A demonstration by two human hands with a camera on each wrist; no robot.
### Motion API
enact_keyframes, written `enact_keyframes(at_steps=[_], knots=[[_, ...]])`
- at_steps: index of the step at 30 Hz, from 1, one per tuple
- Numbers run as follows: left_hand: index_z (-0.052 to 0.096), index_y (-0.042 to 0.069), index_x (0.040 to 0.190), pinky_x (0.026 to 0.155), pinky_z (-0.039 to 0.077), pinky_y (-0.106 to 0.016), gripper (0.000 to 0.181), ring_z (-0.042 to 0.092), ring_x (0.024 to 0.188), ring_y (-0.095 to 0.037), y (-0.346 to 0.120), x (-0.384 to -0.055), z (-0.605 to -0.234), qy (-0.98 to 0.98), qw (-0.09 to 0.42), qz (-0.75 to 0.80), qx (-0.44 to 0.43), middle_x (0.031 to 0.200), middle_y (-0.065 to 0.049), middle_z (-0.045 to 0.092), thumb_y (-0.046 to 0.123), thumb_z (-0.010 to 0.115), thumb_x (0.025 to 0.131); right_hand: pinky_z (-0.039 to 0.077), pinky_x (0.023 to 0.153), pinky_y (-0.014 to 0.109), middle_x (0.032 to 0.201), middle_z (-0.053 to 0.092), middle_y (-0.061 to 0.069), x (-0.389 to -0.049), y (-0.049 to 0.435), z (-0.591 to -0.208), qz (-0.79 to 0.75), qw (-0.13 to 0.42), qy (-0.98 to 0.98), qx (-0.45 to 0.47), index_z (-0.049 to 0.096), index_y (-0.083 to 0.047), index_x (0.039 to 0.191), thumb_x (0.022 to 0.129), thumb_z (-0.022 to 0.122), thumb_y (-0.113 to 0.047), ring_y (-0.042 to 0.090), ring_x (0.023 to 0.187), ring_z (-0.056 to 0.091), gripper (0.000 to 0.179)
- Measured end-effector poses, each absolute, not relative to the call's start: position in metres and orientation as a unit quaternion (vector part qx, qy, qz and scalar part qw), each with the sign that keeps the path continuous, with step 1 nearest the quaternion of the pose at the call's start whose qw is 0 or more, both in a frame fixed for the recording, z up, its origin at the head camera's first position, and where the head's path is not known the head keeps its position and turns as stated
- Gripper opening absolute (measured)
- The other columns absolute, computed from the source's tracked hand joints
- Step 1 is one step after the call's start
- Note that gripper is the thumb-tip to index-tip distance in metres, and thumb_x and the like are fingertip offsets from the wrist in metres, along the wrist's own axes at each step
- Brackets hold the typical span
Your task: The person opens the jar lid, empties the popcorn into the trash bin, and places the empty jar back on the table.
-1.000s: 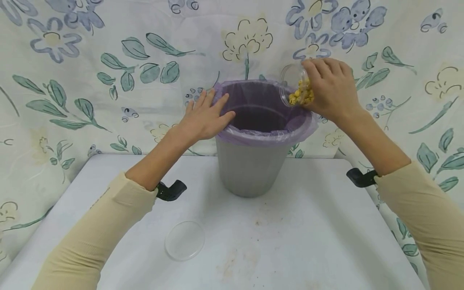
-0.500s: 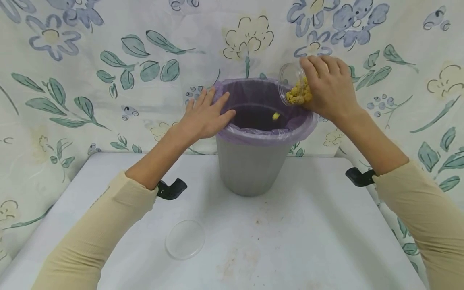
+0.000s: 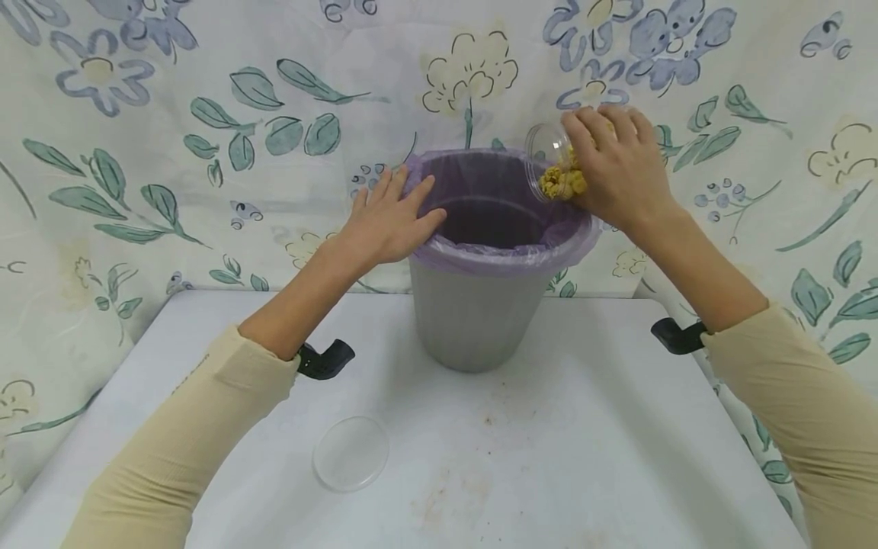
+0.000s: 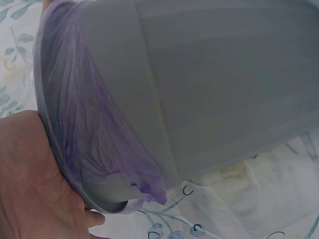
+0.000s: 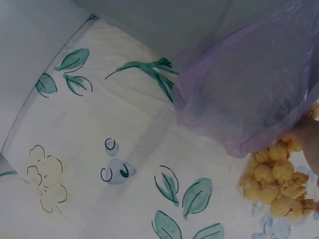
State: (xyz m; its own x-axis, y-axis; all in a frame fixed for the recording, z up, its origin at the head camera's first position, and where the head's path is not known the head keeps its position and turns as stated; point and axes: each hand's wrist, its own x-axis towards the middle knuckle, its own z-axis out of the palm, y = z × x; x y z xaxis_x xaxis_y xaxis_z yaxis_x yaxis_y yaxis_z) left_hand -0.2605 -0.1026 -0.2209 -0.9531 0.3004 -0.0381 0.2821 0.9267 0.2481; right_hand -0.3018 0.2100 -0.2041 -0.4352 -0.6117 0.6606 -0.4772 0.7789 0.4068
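Note:
My right hand (image 3: 620, 168) grips a clear plastic jar (image 3: 546, 141), tipped with its mouth toward the left over the bin's right rim. Inside the jar lie pieces of yellow popcorn (image 3: 562, 183), gathered near the mouth. In the right wrist view the popcorn (image 5: 279, 174) shows through the jar's wall, below the bag's edge. The grey trash bin (image 3: 473, 320) stands upright, lined with a purple plastic bag (image 3: 494, 261) folded over its rim. My left hand (image 3: 384, 225) rests on the left side of that rim, fingers spread. The bin's bottom is dark and hidden.
A clear round lid (image 3: 350, 454) lies on the white table (image 3: 590, 427), left of the middle. Brownish crumbs and smudges (image 3: 453, 488) mark the table's front. Behind the bin hangs a floral cloth (image 3: 384, 69). Black mounts (image 3: 325, 360) stick out at both wrists.
A yellow popcorn piece seen falling into the bin half a second ago is out of sight. The jar and right hand have shifted slightly left. The left hand stays on the rim.

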Motion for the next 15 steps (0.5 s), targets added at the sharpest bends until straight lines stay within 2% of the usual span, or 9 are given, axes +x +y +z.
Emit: enact_keyframes(at_steps=[8,15], knots=[[0.007,0.019,0.162,0.115,-0.009,-0.058,0.068,-0.016,0.149,-0.033,-0.1023,-0.2603,-0.2218,0.98,0.037,0.126,0.148,0.165,-0.016,-0.01,0.052,0.026,0.105,0.039,0.097,0.058,0.127,0.056,0.023,-0.3036,0.2073,-0.2068,-0.09,0.447,-0.83,0.323,0.044,0.0,0.136,0.065,0.089,-0.012,0.045,0.116,0.05,0.085],[0.007,0.02,0.162,0.115,-0.009,-0.058,0.068,-0.015,0.149,-0.034,-0.102,-0.2605,-0.2215,0.981,0.036,0.125,0.146,0.165,-0.016,-0.009,0.051,0.025,0.105,0.036,0.102,0.057,0.131,0.052,0.023,-0.3036,0.205,-0.2049,-0.113,0.431,-0.835,0.322,0.042,0.0,0.138,0.068,0.088,-0.012,0.044,0.121,0.047,0.084]])
